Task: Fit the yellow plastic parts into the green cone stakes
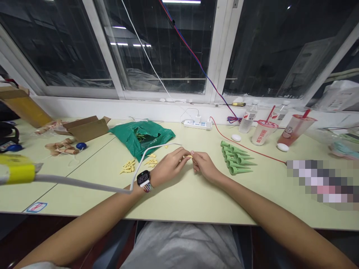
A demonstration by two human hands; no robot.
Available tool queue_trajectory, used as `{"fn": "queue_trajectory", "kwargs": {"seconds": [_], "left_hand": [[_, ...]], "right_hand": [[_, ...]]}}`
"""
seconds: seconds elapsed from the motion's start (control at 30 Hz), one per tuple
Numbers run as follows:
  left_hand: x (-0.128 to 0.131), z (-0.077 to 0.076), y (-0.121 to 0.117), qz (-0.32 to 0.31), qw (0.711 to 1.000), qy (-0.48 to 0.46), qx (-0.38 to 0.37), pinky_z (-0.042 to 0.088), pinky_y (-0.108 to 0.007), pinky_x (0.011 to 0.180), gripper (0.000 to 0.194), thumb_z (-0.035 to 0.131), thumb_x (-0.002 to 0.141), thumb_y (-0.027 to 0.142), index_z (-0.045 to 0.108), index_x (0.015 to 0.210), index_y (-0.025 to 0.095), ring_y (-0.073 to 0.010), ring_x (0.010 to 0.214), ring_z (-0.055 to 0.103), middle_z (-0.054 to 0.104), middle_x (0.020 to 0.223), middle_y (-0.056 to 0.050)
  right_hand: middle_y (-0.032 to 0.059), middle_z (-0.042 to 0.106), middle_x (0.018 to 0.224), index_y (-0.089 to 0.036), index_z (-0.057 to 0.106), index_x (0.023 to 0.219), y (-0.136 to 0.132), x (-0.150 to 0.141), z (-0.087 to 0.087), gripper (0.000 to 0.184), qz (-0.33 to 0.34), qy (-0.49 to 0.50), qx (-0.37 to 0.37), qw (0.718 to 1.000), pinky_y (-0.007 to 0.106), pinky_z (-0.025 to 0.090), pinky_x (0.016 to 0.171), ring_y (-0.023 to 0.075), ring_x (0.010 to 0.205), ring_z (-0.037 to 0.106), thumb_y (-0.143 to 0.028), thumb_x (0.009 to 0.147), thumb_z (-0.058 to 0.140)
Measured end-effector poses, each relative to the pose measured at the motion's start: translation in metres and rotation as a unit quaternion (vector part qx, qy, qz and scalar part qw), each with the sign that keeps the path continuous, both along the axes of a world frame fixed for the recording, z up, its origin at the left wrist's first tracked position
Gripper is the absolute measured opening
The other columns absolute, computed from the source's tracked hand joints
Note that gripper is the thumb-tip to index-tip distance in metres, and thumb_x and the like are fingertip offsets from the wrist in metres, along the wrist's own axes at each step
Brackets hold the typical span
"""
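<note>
Green cones block the right hand, yellow pieces the left hand.

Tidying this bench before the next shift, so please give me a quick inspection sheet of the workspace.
surface: pale green desktop, with a seam between desks at the left.
job's things: small yellow pointed pieces in two piles; green cones in two rows.
clutter: green plastic bag, cardboard box, two drink cups, water bottle.
hands: left hand and right hand meet at a small yellow piece; watch on the left wrist.
cables: red wire, white cable, power strip.
surroundings: dark windows behind the desk.
</note>
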State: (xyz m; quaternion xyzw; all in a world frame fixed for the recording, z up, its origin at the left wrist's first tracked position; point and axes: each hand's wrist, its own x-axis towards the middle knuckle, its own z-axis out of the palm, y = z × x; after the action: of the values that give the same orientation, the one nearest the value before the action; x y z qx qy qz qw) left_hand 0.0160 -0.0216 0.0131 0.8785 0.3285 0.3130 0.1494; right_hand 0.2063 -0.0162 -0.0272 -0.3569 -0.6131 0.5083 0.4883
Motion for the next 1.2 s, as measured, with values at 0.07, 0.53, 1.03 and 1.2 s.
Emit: {"fn": "queue_trajectory", "kwargs": {"seconds": [0.07, 0.53, 1.03, 1.2], "left_hand": [[0.002, 0.001, -0.001, 0.004, 0.999, -0.027, -0.035, 0.046, -0.033, 0.086, 0.029, 0.045, 0.111, 0.038, 0.067, 0.104, 0.020, -0.0218, 0.090, 0.063, 0.067, 0.098, -0.007], [0.004, -0.001, 0.006, -0.054, 0.910, -0.201, -0.358, 0.046, -0.028, 0.067, 0.061, 0.053, 0.102, 0.066, 0.063, 0.070, 0.016, -0.0143, 0.061, 0.058, 0.058, 0.063, -0.002], [0.005, 0.001, 0.001, -0.045, 0.935, -0.221, -0.274, 0.048, -0.026, 0.064, 0.034, 0.069, 0.097, 0.052, 0.058, 0.104, 0.021, -0.0131, 0.063, 0.058, 0.059, 0.079, 0.003], [0.004, -0.003, 0.006, -0.019, 0.953, -0.188, -0.238, 0.046, -0.027, 0.066, 0.036, 0.058, 0.104, 0.055, 0.059, 0.095, 0.020, -0.0146, 0.065, 0.058, 0.059, 0.072, 0.003]], "right_hand": [[-0.0066, 0.037, 0.056, -0.025, 0.042, 0.067, -0.002, 0.001, -0.002, 0.057, -0.010, -0.023, 0.028, 0.999, 0.030, 0.041, 0.055, 0.0130, 0.050, 0.040, -0.071, 0.098, 0.053], [0.0056, 0.056, 0.093, -0.024, 0.049, 0.098, -0.013, 0.013, 0.009, 0.012, -0.092, -0.269, 0.386, 0.878, 0.033, 0.040, 0.066, 0.0189, 0.075, 0.053, -0.026, 0.108, 0.043], [0.0026, 0.062, 0.093, -0.023, 0.053, 0.097, -0.009, 0.010, 0.003, 0.012, -0.128, -0.253, 0.316, 0.906, 0.032, 0.039, 0.065, 0.0155, 0.068, 0.055, -0.029, 0.107, 0.049], [0.0030, 0.062, 0.093, -0.023, 0.054, 0.097, -0.008, 0.011, 0.002, 0.014, -0.121, -0.231, 0.300, 0.918, 0.033, 0.041, 0.068, 0.0167, 0.070, 0.056, -0.032, 0.107, 0.050]]}}
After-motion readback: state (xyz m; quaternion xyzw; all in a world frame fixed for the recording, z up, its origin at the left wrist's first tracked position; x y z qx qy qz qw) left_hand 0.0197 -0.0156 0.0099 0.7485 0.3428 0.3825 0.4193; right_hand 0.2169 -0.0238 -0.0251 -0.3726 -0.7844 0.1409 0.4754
